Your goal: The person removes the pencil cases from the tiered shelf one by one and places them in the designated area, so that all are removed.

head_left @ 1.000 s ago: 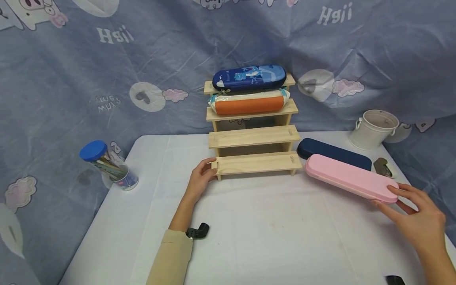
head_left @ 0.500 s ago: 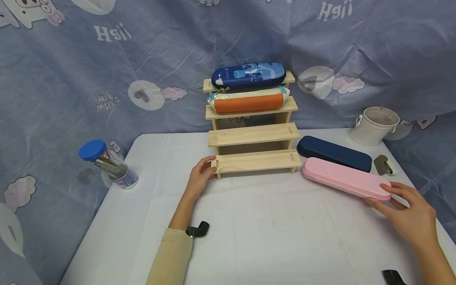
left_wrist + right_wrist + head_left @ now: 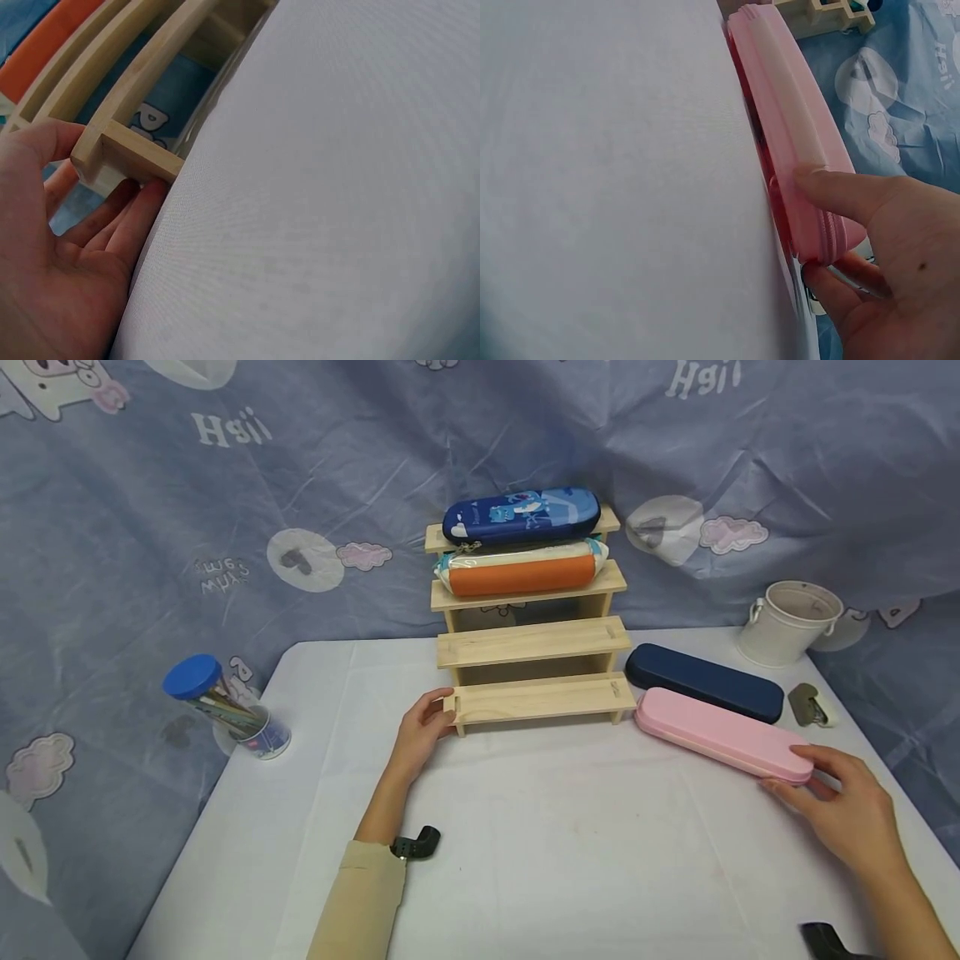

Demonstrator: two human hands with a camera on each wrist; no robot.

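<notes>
A stepped wooden rack (image 3: 540,697) stands on the white table. My left hand (image 3: 417,737) holds the left end of its lowest step, thumb and fingers around the wood in the left wrist view. On the right, a pink zipped pencil case (image 3: 712,729) slants in front of a navy case (image 3: 701,683). My right hand (image 3: 851,810) pinches the pink case's near right end, thumb on the front side in the right wrist view; its far end comes close to the rack's right corner. A blue cartoon pencil case (image 3: 521,517) and an orange-and-white pencil case (image 3: 525,575) lie on the upper two steps.
A white bucket (image 3: 790,622) stands at the back right, with a small grey-green item (image 3: 808,704) near the right edge. A pot of sticks with a blue lid (image 3: 193,677) is at the left edge. A blue printed cloth (image 3: 337,460) hangs behind the table (image 3: 570,860).
My right hand has moved left with the pink pencil case, sliding it slightly towards the rack. The left hand stays on the lowest step. The head view has tilted slightly.
</notes>
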